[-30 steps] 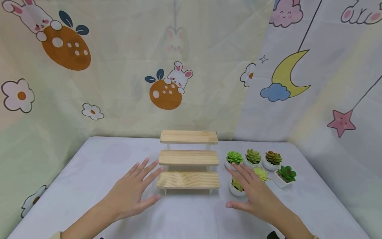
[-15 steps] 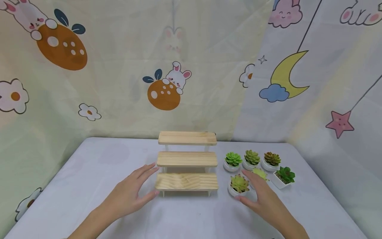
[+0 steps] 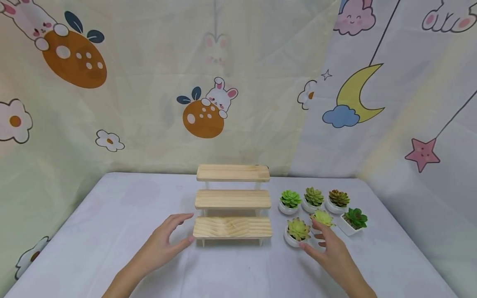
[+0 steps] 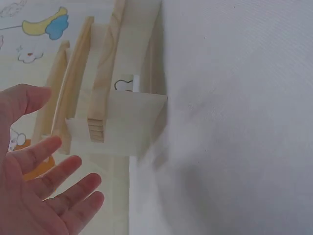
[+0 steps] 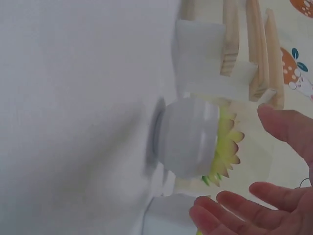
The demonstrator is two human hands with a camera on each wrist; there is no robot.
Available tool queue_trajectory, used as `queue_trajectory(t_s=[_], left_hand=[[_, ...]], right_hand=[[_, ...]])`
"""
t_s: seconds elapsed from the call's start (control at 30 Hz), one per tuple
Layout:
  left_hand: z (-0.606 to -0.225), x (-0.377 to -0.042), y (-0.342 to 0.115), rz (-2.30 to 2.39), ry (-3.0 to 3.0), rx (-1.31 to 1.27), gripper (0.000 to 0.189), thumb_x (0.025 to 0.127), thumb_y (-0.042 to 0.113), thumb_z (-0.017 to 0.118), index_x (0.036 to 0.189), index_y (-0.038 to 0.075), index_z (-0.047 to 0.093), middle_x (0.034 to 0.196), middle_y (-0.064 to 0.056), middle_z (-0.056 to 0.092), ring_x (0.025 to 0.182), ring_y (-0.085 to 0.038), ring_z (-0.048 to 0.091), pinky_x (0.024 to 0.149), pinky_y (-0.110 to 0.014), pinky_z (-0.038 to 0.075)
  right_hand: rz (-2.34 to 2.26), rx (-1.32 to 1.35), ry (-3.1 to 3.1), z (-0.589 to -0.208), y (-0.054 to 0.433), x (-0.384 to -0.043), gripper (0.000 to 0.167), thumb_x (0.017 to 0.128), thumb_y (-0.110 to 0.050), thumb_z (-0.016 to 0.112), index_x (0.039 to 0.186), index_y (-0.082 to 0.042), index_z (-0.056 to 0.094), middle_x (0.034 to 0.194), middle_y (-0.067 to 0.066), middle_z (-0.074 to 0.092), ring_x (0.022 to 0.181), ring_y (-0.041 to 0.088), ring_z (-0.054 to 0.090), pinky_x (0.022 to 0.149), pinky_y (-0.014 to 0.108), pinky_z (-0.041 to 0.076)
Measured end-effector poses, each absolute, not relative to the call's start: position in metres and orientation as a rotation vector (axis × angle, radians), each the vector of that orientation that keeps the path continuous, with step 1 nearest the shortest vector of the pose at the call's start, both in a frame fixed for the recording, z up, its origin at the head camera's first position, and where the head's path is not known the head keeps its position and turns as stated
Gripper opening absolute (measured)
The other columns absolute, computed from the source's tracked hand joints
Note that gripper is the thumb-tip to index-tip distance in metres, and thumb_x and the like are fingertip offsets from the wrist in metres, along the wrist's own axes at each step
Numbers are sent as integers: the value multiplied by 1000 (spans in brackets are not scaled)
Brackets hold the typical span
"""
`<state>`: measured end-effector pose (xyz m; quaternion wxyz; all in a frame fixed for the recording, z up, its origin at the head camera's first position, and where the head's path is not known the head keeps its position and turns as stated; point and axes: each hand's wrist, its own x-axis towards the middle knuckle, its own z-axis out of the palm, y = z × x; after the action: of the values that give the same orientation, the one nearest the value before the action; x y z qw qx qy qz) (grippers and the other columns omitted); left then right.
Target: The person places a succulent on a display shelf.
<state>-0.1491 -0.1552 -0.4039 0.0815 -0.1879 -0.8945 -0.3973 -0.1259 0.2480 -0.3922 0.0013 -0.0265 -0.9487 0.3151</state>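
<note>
My left hand (image 3: 160,246) hovers just left of a three-tier wooden display stand (image 3: 232,200), thumb and fingers spread beside the lowest shelf's end. The left wrist view shows its fingers (image 4: 68,171) apart with nothing in them. My right hand (image 3: 331,250) is by the front potted succulent (image 3: 298,229), yellow-green with reddish tips in a round white pot. Its thumb overlaps the pot's lower right in the head view. Seen from the right wrist, the white pot (image 5: 188,139) stands on the table and the fingers (image 5: 239,208) are loosely extended around its plant side.
Behind the right hand are a pale yellow-green succulent (image 3: 322,218), a bright green one (image 3: 290,199), an olive one (image 3: 314,196), a reddish-brown one (image 3: 338,198) and a dark green one in a square pot (image 3: 354,221). Printed curtains surround the white-covered table (image 3: 141,198).
Both hands have lowered towards the table, their fingers bending more. The right hand has moved beside the front succulent, uncovering it; the left has stayed by the stand. The head view has shifted slightly.
</note>
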Motion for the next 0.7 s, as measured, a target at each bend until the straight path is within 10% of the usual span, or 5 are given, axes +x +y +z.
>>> queue_trajectory(t_s=[0.7], left_hand=[[-435,-176,-140,-1799,-2648,-410,66,77,22,75,134,9,44,127,-14,51,109,-27,54,96,-45,43]], right_hand=[[1203,-345,-2980,-420,244,-147,97,72,-46,75,139,6,28,125,31,49,103,35,57,77,39,52]])
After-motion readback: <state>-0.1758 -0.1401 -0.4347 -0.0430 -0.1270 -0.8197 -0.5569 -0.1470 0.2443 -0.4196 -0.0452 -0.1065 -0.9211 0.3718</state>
